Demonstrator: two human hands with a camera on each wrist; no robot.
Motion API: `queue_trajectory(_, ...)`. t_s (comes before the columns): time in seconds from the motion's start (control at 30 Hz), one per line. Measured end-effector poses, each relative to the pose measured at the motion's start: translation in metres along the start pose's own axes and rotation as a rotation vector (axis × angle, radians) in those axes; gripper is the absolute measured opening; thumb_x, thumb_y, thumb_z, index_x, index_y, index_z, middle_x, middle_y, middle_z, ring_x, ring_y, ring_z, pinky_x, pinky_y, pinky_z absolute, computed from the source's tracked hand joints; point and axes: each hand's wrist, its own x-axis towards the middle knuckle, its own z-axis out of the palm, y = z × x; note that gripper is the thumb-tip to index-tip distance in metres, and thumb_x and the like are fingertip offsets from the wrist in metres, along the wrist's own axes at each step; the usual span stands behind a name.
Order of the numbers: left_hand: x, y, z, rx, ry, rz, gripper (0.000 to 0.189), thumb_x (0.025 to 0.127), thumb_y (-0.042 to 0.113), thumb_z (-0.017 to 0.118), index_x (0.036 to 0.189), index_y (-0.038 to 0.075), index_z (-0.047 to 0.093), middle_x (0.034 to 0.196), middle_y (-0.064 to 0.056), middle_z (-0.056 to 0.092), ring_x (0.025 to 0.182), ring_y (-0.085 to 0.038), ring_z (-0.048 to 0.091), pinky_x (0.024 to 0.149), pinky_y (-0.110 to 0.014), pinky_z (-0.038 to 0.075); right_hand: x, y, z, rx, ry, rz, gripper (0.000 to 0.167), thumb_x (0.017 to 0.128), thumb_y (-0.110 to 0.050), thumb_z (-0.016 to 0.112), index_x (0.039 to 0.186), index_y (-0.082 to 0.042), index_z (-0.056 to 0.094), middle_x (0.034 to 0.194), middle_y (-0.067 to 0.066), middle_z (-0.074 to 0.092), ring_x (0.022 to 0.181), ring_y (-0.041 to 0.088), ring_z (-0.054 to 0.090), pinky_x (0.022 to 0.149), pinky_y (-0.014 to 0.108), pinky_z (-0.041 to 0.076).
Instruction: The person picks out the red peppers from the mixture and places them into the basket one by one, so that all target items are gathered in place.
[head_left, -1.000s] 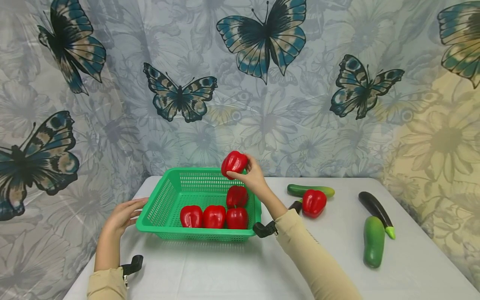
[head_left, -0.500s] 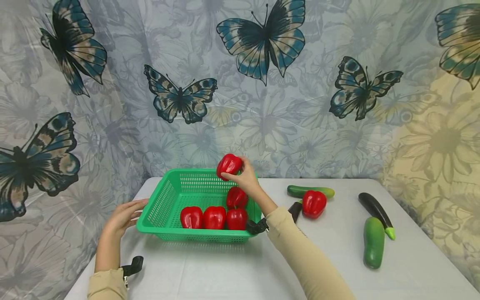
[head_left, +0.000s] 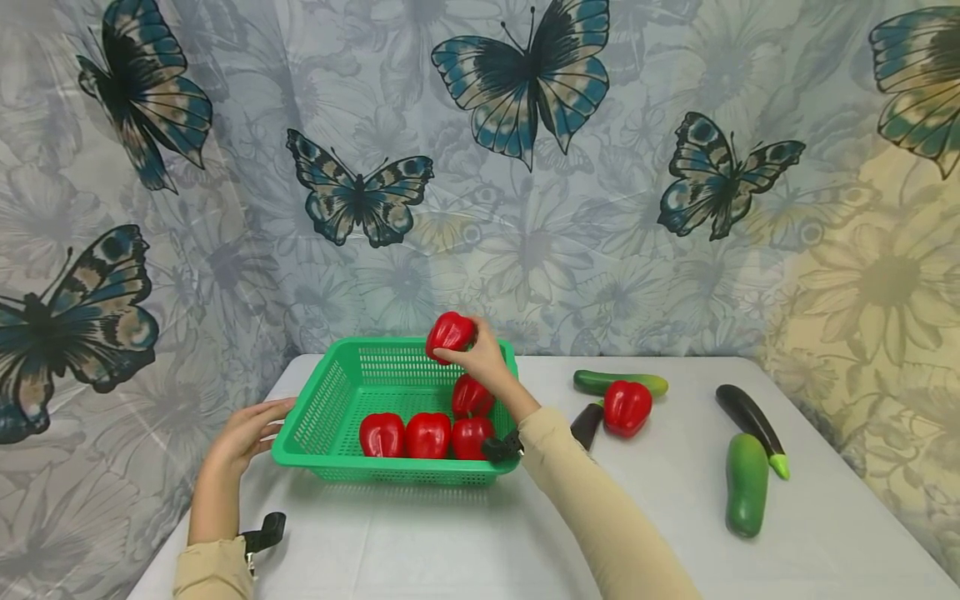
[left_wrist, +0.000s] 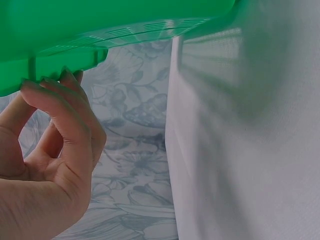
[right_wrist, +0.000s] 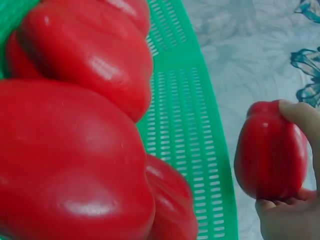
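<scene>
In the head view my right hand grips a red bell pepper, thumb on one side and fingers on the other, above the back right part of a green plastic basket. The right wrist view shows this held bell pepper upright between thumb and fingers. Several red bell peppers lie in the basket along its front and right side. At the basket's left end my left hand touches the rim with its fingertips. From below, the left wrist view shows those fingers loosely bent against the rim.
Right of the basket, another red bell pepper lies beside a green cucumber and a partly hidden eggplant. Farther right are a long eggplant and a thick green vegetable. A butterfly-print cloth hangs behind the white table.
My right hand has moved left and slightly down with the bell pepper, farther over the basket. The left hand and the basket have stayed in place.
</scene>
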Motion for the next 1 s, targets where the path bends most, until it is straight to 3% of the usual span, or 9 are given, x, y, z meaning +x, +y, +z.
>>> queue_trajectory(0.2, 0.001, 0.000, 0.000, -0.021, -0.001, -0.003, 0.055, 0.091, 0.050, 0.064, 0.134, 0.016, 0.061, 0.107, 0.023, 0.054, 0.092, 0.002, 0.060, 0.084, -0.026, 0.055, 0.003, -0.001, 0.005, -0.065, -0.053, 0.006, 0.087, 0.083, -0.027, 0.078, 0.151, -0.004, 0.029, 0.143, 0.017, 0.047, 0.128, 0.033, 0.051, 0.100, 0.046, 0.051)
queue_trajectory(0.47, 0.002, -0.001, -0.002, 0.011, 0.000, -0.013, 0.065, 0.091, 0.053, 0.063, 0.140, 0.011, 0.054, 0.123, 0.013, 0.053, 0.095, 0.002, 0.058, 0.086, -0.027, 0.054, 0.004, 0.003, 0.010, -0.102, -0.125, 0.046, 0.079, 0.083, -0.027, 0.077, 0.145, -0.003, 0.034, 0.137, 0.017, 0.051, 0.123, 0.033, 0.055, 0.096, 0.044, 0.053)
queue_trajectory(0.67, 0.001, -0.001, -0.003, 0.019, -0.011, -0.008, 0.067, 0.092, 0.052, 0.062, 0.142, 0.008, 0.052, 0.117, 0.016, 0.054, 0.096, 0.001, 0.058, 0.087, -0.028, 0.054, 0.004, 0.007, 0.014, -0.116, -0.141, 0.029, 0.080, 0.083, -0.027, 0.079, 0.145, -0.005, 0.035, 0.137, 0.016, 0.052, 0.123, 0.032, 0.055, 0.096, 0.044, 0.053)
queue_trajectory(0.9, 0.003, -0.002, -0.001, 0.019, 0.010, -0.029, 0.067, 0.090, 0.053, 0.064, 0.140, 0.009, 0.053, 0.123, 0.012, 0.055, 0.102, -0.005, 0.057, 0.087, -0.029, 0.053, 0.003, 0.011, 0.017, -0.115, -0.284, 0.037, 0.084, 0.083, -0.029, 0.078, 0.149, -0.005, 0.032, 0.139, 0.016, 0.052, 0.126, 0.031, 0.054, 0.097, 0.041, 0.053)
queue_trajectory(1.0, 0.004, -0.002, -0.001, 0.014, 0.008, -0.031, 0.065, 0.090, 0.053, 0.064, 0.139, 0.011, 0.056, 0.121, 0.014, 0.055, 0.102, -0.005, 0.057, 0.086, -0.029, 0.053, 0.004, 0.014, 0.018, -0.154, -0.310, 0.046, 0.084, 0.082, -0.033, 0.078, 0.147, -0.002, 0.035, 0.135, 0.016, 0.054, 0.121, 0.030, 0.056, 0.096, 0.040, 0.053)
